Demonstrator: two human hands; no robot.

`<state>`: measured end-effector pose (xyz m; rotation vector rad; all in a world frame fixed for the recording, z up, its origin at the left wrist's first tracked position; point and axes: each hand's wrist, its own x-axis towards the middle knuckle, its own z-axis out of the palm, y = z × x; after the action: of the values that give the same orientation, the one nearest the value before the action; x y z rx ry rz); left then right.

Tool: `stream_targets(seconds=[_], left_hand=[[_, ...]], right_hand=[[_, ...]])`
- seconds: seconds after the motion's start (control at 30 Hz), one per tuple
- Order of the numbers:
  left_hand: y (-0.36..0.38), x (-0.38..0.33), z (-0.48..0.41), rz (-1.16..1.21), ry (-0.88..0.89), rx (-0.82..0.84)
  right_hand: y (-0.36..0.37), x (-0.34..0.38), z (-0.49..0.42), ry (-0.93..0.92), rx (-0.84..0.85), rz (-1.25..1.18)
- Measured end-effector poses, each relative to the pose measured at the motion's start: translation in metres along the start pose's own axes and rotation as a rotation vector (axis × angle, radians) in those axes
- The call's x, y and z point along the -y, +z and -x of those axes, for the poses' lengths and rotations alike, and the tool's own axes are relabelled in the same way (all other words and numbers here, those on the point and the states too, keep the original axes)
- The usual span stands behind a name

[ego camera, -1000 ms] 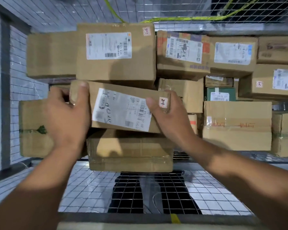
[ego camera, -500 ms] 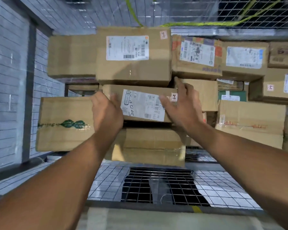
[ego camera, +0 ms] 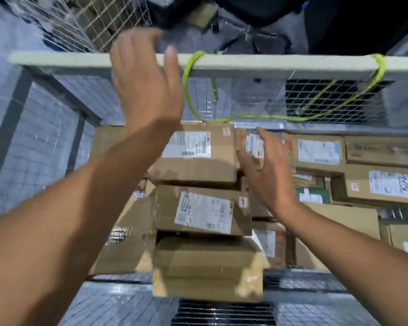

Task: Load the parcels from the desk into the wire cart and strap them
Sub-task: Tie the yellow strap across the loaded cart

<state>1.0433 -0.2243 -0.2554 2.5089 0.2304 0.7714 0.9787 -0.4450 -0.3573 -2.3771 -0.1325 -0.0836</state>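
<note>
While the right hand (ego camera: 266,175) is hovering spread and empty (mid-frame), the left hand (ego camera: 146,90), likewise, is sitting nearer the strap (ego camera: 185,83), just rightward.

Two bare hands in shot, left hand (ego camera: 144,85) and right hand (ego camera: 266,170), one grey wire cart (ego camera: 292,64), at least a dozen brown cardboard parcels (ego camera: 198,170), one dark green box (ego camera: 302,192), one yellow-green cord (ego camera: 269,117).
</note>
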Motion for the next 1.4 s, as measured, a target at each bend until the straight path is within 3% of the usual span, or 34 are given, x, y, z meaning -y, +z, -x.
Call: stream_targets(seconds=[0.13,0.23,0.3,0.4,0.47,0.6,0.67,0.73,0.9,1.03,1.13,1.23,1.3,1.4], left_hand=[[0.033,-0.016,-0.076,-0.287,0.070,0.315],[0.064,-0.022,-0.093,-0.380,-0.015,0.661],[0.079,-0.023,-0.090,-0.401,-0.070,0.781],[0.092,-0.022,-0.088,-0.475,-0.110,0.761],[0.097,-0.021,-0.094,-0.386,-0.233,0.788],[0.084,-0.024,-0.098,0.293,-0.535,0.668],[0.059,-0.031,-0.087,0.569,-0.535,0.510],[0.028,-0.038,-0.070,0.650,-0.541,0.380],[-0.036,-0.050,-0.008,0.595,-0.631,0.408],[-0.052,-0.057,0.046,0.530,-0.615,0.423],[-0.057,-0.061,0.085,0.485,-0.696,0.394],[-0.072,-0.058,0.119,0.443,-0.696,0.270],[-0.085,-0.051,0.136,0.370,-0.673,0.221],[-0.106,-0.039,0.159,0.194,-0.612,0.345]], right_hand=[[-0.026,0.029,-0.061,-0.304,-0.151,0.068],[-0.044,0.045,-0.121,-0.268,-0.058,0.192],[-0.051,0.045,-0.165,-0.231,0.056,0.425],[-0.051,0.041,-0.200,-0.139,0.277,0.675],[-0.045,0.037,-0.203,-0.123,0.303,0.714],[-0.045,0.034,-0.203,-0.092,0.351,0.642],[-0.052,0.034,-0.207,-0.085,0.423,0.573],[-0.060,0.030,-0.213,-0.115,0.519,0.521],[-0.071,0.029,-0.221,-0.045,0.692,0.309],[-0.073,0.042,-0.199,-0.169,0.640,0.339],[-0.048,0.081,-0.137,-0.123,0.617,-0.002],[-0.019,0.124,-0.072,0.202,0.527,-0.273],[-0.002,0.143,-0.051,0.488,0.627,-0.366],[0.019,0.158,-0.034,0.728,0.771,-0.620]])
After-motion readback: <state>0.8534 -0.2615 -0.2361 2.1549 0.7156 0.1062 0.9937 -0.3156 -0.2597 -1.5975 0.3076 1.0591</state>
